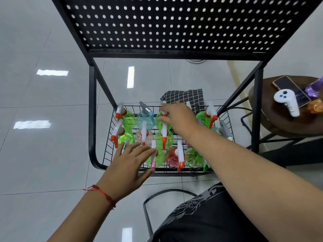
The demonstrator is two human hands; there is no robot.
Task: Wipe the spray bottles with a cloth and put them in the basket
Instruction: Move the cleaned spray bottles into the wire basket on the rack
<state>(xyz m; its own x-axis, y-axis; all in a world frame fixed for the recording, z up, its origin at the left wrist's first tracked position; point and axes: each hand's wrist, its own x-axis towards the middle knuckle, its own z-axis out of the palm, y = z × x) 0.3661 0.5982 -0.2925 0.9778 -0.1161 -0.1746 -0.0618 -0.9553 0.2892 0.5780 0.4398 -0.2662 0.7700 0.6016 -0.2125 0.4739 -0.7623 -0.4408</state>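
Observation:
A black wire basket [108, 145] sits low in a black metal frame and holds several spray bottles, mostly green, with one blue [146, 117] and some pink ones. My right hand [178, 117] reaches over the back row, its fingers curled on the white sprayer head of a green bottle [161, 118]. My left hand [130, 163] hovers over the basket's front left with fingers spread, holding nothing. A black checked cloth [185, 97] lies behind the basket's far edge.
A perforated black shelf [174, 23] tops the frame above the basket. At right a round brown stool [279, 119] carries a phone [288, 88], a white controller [286, 102], and purple and orange bottles. A black chair rail [148, 206] and my lap are below.

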